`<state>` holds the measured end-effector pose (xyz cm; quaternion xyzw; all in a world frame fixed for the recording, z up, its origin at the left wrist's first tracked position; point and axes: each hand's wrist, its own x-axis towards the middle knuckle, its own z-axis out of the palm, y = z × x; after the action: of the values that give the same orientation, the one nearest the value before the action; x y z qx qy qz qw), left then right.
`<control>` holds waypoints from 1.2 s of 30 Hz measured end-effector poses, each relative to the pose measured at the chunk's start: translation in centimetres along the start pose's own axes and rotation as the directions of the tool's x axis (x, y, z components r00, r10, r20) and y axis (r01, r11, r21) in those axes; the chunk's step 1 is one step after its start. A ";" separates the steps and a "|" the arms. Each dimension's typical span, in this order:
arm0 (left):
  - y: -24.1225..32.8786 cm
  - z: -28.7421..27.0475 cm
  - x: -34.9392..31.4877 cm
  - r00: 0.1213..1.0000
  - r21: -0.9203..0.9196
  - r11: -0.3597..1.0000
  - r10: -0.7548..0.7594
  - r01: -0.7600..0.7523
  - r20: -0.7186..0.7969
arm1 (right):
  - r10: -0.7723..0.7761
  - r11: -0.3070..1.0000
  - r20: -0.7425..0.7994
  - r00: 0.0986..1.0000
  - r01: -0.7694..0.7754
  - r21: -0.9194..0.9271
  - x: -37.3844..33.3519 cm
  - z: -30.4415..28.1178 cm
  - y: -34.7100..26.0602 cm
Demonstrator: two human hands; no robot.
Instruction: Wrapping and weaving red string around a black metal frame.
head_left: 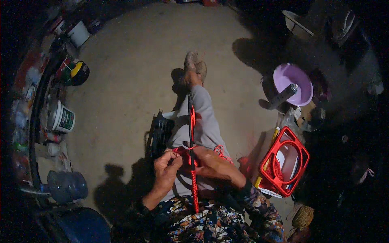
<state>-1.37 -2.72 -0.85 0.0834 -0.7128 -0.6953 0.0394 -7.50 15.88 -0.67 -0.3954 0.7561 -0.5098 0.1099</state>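
A long thin dark rod (190, 117) lies along my outstretched leg in grey trousers (204, 121); its lower part is wrapped in red cord (195, 188). My left hand (165, 170) pinches a strand of the red cord at the rod, fingers closed. On the other side of the rod, my right hand (210, 163) grips it at the wrapped part. A loose bunch of red cord (221, 151) lies on my thigh behind the right hand.
A red plastic crate (285, 162) stands on the concrete floor (133, 73) to my right, a purple basin (293, 83) with a spray can (283, 96) behind it. A black object (159, 133) sits beside my leg. Buckets (63, 117) and a water jug (67, 185) line the left.
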 end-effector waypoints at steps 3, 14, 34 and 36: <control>2.0 -0.7 -0.6 0.998 -0.060 0.998 -0.027 0.023 -0.058 | 0.149 0.988 -0.070 0.986 -0.147 0.041 -0.3 -2.5 -3.2; 7.9 -0.1 -1.7 0.980 0.020 0.982 0.191 -0.190 -0.061 | 0.064 0.958 -0.215 0.974 -0.121 -0.260 2.4 -1.7 -8.3; -0.3 0.2 -1.3 0.858 -0.399 0.774 -0.353 0.492 0.374 | 0.674 0.694 -0.711 0.202 -0.503 0.515 -30.9 -11.9 0.1; -1.3 0.6 -1.6 0.737 -0.473 0.586 -0.372 0.658 0.565 | 0.616 0.674 -0.782 0.092 -0.576 0.463 -33.5 -10.9 1.9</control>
<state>0.23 -1.90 -2.10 0.1263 -0.3609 -0.8766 -0.2921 7.57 47.43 -5.31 0.2902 0.7681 -0.5594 -0.1139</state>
